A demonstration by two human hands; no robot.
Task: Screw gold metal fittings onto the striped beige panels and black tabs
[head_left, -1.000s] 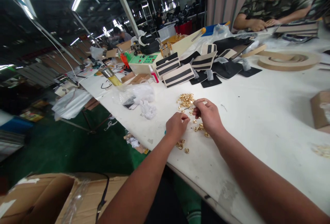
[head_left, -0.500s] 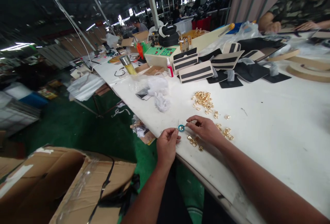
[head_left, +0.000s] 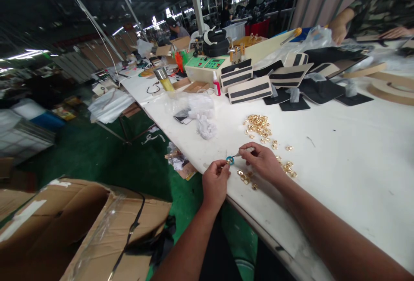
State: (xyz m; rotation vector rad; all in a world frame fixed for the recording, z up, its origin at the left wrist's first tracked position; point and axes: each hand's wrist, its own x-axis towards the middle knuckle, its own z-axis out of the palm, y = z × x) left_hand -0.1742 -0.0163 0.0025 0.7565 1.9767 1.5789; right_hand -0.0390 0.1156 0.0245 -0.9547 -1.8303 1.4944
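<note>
At the near edge of the white table, my left hand (head_left: pixel 216 182) is closed, thumb and fingertips pinching a small gold metal fitting (head_left: pixel 228 162) that is partly hidden. Right beside those fingertips lies a small teal ring-shaped dish (head_left: pixel 230 160) with tiny bits in it. My right hand (head_left: pixel 260 159) is closed around a slim tool with a thin dark shaft (head_left: pixel 236 155), whose tip points at the dish; its exact kind is unclear. A few gold fittings (head_left: pixel 246 177) lie between my hands. More gold fittings (head_left: pixel 287 167) rest beyond my right wrist.
A larger heap of gold fittings (head_left: pixel 258 126) lies farther back, near crumpled plastic (head_left: pixel 206 126). Striped panels (head_left: pixel 250 90), a red-and-white bottle (head_left: pixel 216 83) and a green-topped machine (head_left: pixel 205 67) stand behind. A co-worker's hand (head_left: pixel 338 31) is at far right. An open cardboard box (head_left: pixel 139 225) stands at left.
My left fingertips and the gold fitting have come up against the teal dish. My right hand has drawn slightly back, showing more of the tool. The view has shifted a little.
</note>
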